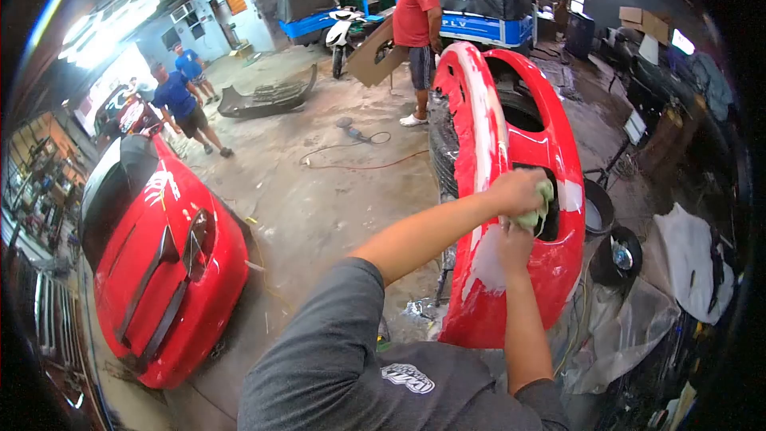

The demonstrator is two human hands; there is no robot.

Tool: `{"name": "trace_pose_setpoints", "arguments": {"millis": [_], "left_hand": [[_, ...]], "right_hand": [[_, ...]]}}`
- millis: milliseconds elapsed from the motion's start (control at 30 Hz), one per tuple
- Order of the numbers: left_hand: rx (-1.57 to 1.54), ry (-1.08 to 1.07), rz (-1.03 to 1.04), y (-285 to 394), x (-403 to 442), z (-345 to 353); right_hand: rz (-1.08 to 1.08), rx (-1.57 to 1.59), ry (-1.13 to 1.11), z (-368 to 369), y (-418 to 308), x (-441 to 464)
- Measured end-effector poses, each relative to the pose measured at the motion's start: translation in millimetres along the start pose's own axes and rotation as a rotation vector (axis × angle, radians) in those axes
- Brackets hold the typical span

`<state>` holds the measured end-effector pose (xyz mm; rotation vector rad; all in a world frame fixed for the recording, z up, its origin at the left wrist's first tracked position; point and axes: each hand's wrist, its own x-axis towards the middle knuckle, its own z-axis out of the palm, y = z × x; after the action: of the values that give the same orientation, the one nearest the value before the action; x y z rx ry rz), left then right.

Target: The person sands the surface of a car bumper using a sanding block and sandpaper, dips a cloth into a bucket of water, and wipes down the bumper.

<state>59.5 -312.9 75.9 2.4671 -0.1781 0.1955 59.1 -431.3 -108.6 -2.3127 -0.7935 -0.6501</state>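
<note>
In the head view a red car bumper (pixel 550 271) stands on end before me, with whitish patches along its edge and a pale grey-pink patch lower down. Both my hands are at a dark opening in its middle. My left hand (pixel 517 191) is closed on a pale green cloth (pixel 544 201) that hangs over that opening. Just below it, my right hand (pixel 515 246) grips the lower part of the same cloth, its fingers partly hidden.
Another red bumper (pixel 175 271) stands at left. A dark bumper (pixel 271 97) and a corded power tool (pixel 351 129) lie on the floor. A person in red (pixel 416 16) holds a brown panel (pixel 375 56). Buckets (pixel 614 255) and plastic sheeting (pixel 630 335) are at right.
</note>
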Motion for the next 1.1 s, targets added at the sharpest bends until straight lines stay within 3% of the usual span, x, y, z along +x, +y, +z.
{"name": "trace_pose_setpoints", "arguments": {"millis": [67, 100, 133, 167, 233, 300, 400, 500, 600, 633, 700, 767, 867, 967, 1033, 1100], "left_hand": [[-0.113, 0.318, 0.233, -32, 31, 11], [-0.217, 0.282, 0.262, -51, 51, 10], [-0.084, 0.274, 0.203, -54, 60, -2], [0.095, 0.317, 0.306, -71, 72, -8], [0.132, 0.49, 0.255, -101, 96, 7], [0.06, 0.376, 0.236, -98, 96, 0], [0.126, 0.372, 0.227, -101, 94, 5], [0.104, 0.43, 0.291, -109, 98, 12], [0.318, 0.412, 0.35, -126, 103, 22], [0.428, 0.343, 0.415, -126, 101, 16], [0.289, 0.437, 0.363, -148, 116, 31], [0.164, 0.366, 0.245, -103, 94, 10], [0.171, 0.374, 0.294, -106, 93, 13], [0.178, 0.407, 0.315, -106, 98, 14], [0.19, 0.408, 0.321, -111, 101, 15], [0.24, 0.385, 0.314, -104, 98, 12]], "right_hand": [[0.042, -0.015, -0.026, -25, -27, 13], [0.06, 0.002, -0.016, -37, -40, 17], [0.068, 0.064, 0.041, -46, -53, 20], [0.076, 0.125, 0.095, -50, -55, 18], [0.063, 0.191, 0.058, -49, -43, -5], [0.035, 0.203, 0.043, -51, -40, -50], [0.029, 0.22, 0.03, -40, -24, -118], [-0.016, 0.186, 0.098, -42, -33, -60], [0.045, 0.208, 0.086, -43, -46, 46], [0.093, 0.248, 0.057, -43, -45, 53], [0.002, 0.188, 0.115, -41, -41, 31], [0.03, 0.219, 0.09, -47, -42, -12], [0.019, 0.271, 0.088, -48, -31, -90], [-0.017, 0.273, 0.201, -46, -33, -46], [0.021, 0.22, 0.182, -45, -42, 28], [0.025, 0.217, 0.181, -44, -44, 45]]}}
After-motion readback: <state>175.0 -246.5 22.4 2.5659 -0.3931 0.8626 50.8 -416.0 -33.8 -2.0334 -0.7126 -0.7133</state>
